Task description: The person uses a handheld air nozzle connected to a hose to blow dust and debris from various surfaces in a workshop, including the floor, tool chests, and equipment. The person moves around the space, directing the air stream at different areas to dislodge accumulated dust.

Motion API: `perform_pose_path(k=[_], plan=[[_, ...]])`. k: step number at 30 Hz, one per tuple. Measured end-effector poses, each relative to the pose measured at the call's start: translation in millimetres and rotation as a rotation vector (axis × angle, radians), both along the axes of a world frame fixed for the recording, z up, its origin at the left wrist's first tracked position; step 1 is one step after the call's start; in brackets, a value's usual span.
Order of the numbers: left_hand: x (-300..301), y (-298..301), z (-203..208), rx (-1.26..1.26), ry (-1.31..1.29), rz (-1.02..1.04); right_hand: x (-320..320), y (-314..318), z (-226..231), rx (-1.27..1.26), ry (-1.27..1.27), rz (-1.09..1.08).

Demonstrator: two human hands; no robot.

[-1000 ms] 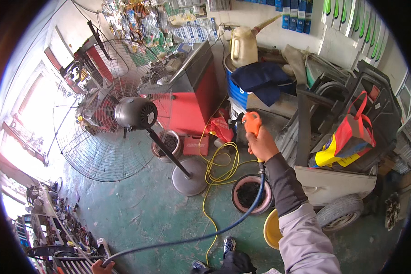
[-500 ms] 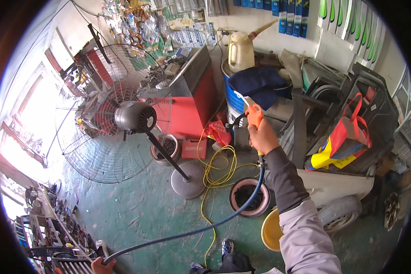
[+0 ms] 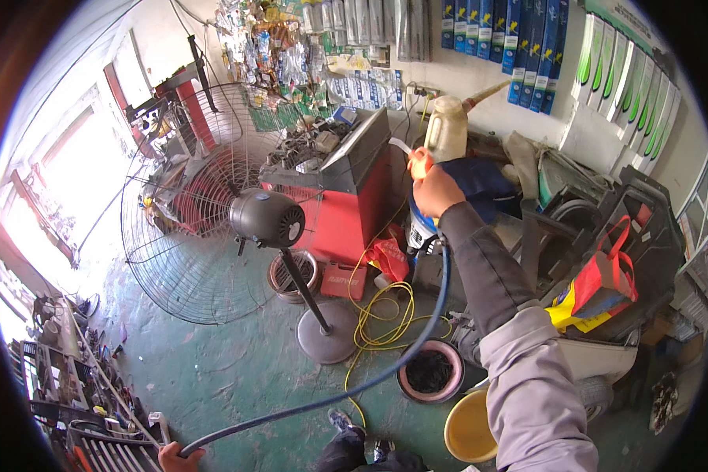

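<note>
Over a green floor (image 3: 212, 338), one right hand (image 3: 438, 193) closes its fingers firmly around one orange gun (image 3: 420, 164), whose single pale nozzle (image 3: 400, 145) points up and leftward; one cream jug (image 3: 448, 130) shows just behind that hand. Well below it and to its left, one left hand (image 3: 178, 458), partly cut off by the lower edge, curls around one blue hose (image 3: 307, 407) that sweeps up toward the gun. Left of the right hand stand one pedestal fan (image 3: 266, 218) and one red cabinet (image 3: 362, 216); below it, one pink-rimmed tub (image 3: 452, 380) and one yellow basin (image 3: 466, 429); to its right, one red-and-yellow bag (image 3: 599, 275).
</note>
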State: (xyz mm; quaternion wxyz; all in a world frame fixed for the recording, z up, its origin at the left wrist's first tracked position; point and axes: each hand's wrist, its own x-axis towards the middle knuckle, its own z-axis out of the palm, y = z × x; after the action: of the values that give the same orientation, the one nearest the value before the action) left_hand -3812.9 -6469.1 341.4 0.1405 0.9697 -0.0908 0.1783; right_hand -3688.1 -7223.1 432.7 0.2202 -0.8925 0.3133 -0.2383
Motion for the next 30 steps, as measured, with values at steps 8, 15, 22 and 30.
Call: perform_pose_path(k=[8,15,22,30], plan=[[46.2,18.2,-39.8,0.006,0.221,0.093,65.0,1.3,18.7,0.235,-0.200,0.180],[94.0,16.3,-41.4,0.015,0.261,0.026,93.3,-1.5,34.8,0.316,-0.392,0.157],[112.1,9.4,-58.2,0.020,0.250,-0.043,60.0,-35.8,29.0,0.410,-0.564,0.058],[73.3,-12.8,-43.9,0.012,0.247,0.003,-68.5,-116.4,-35.1,0.665,-0.538,-0.147]])
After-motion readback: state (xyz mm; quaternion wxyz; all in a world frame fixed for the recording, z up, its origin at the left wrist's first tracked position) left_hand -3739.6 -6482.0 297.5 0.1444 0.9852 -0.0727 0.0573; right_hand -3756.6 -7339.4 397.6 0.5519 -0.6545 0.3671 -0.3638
